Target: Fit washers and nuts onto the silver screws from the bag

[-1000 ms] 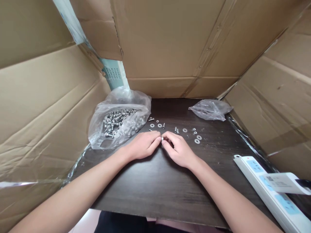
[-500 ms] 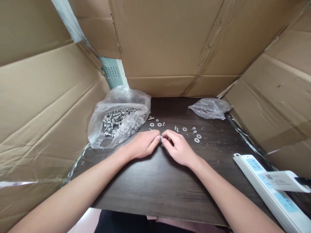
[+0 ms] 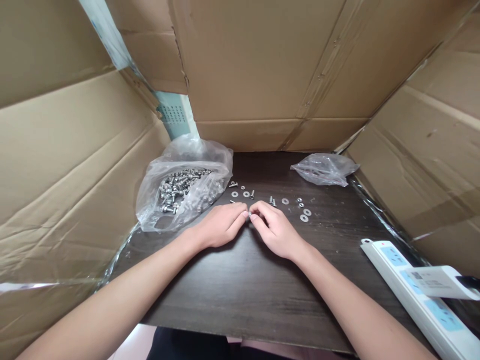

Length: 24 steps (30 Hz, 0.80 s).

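My left hand (image 3: 224, 225) and my right hand (image 3: 275, 227) meet fingertip to fingertip above the dark tabletop. Both are closed in a pinch around a small shiny metal fastener (image 3: 249, 214); the fingers cover most of it, so I cannot tell whether it is a bolt, a nut or both. Just beyond the hands lie flat washers (image 3: 246, 194), a bolt (image 3: 252, 194) and a small nut (image 3: 243, 188). To the right are two bolts (image 3: 272, 201) side by side, more washers (image 3: 307, 212) and nuts (image 3: 300, 202).
A clear plastic bag (image 3: 150, 195) full of bolts (image 3: 176, 187) lies open at the left. A second clear bag (image 3: 325, 169) sits at the back right. A white power strip (image 3: 405, 285) with a plugged-in adapter (image 3: 431, 281) runs along the right. Cardboard walls (image 3: 255, 65) surround the dark table (image 3: 240, 290).
The whole view has shifted slightly, so everything appears a little lower. Both hands keep their pinch on the fastener, with hardly any visible finger movement.
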{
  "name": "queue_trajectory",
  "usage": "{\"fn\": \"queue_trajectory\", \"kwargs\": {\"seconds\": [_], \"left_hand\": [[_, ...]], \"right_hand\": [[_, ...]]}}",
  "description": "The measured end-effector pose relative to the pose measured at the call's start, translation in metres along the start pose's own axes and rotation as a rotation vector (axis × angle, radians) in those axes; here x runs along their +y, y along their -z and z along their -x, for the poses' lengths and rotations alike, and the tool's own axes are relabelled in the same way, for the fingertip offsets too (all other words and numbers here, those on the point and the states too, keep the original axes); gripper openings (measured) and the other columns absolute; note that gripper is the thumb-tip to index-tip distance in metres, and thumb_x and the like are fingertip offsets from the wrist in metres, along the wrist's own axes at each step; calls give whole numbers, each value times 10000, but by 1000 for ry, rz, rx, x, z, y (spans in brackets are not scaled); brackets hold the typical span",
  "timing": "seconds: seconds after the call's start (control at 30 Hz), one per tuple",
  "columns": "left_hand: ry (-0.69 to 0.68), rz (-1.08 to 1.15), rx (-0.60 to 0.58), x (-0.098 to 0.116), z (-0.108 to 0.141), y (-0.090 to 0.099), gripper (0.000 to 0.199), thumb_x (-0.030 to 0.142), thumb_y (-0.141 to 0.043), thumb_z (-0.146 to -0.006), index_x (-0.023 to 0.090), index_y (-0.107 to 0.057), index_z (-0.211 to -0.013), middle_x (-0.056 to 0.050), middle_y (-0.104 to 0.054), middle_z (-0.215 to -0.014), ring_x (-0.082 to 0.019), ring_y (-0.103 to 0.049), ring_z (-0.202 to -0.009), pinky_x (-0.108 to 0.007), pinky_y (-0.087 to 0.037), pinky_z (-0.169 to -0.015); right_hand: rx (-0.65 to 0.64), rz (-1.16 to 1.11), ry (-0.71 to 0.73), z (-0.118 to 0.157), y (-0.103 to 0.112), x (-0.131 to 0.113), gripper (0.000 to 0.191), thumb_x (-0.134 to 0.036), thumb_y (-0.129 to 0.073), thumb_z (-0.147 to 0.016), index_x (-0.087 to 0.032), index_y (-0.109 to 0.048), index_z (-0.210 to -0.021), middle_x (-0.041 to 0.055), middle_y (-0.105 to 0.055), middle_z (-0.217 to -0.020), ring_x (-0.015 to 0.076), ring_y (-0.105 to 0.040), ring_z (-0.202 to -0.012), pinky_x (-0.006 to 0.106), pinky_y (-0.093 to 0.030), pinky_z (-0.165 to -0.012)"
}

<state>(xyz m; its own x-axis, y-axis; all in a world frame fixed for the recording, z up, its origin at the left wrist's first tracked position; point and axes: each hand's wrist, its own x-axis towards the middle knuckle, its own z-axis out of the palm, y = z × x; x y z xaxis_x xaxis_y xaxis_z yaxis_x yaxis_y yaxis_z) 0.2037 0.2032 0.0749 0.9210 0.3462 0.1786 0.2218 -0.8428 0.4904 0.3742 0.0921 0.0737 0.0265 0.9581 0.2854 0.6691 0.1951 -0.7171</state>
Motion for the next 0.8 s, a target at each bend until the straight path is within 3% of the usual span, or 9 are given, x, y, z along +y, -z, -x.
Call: {"fn": "queue_trajectory", "kwargs": {"seconds": [0.4,0.63,0.8], "left_hand": [[-8,-23,-17,1,0,1,358,330,-245,-1086,193,-455,-831,-57,-589,-828,-197,-544,-749,-349,-437,-737],[13,10,-6,1,0,2,365,344,-243,-1088,187,-490,-870,-65,-611,-864,-201,-560,-774,-351,-445,-757],[1,-5,-22,2,1,2,357,338,-242,-1089,189,-482,-870,-56,-605,-855,-199,-557,-769,-346,-427,-754]], "right_hand": [[-40,28,-34,-1,-5,3,362,-329,-363,-1071,-207,-443,-740,17,-575,-728,158,-528,-681,310,-393,-674],[-13,-17,-23,1,-1,0,97,-250,-464,-1011,-213,-521,-942,24,-607,-869,166,-549,-765,311,-430,-718],[-25,14,-8,2,-2,1,115,-249,-460,-1006,-213,-499,-904,19,-587,-850,164,-529,-744,311,-409,-700]]}}
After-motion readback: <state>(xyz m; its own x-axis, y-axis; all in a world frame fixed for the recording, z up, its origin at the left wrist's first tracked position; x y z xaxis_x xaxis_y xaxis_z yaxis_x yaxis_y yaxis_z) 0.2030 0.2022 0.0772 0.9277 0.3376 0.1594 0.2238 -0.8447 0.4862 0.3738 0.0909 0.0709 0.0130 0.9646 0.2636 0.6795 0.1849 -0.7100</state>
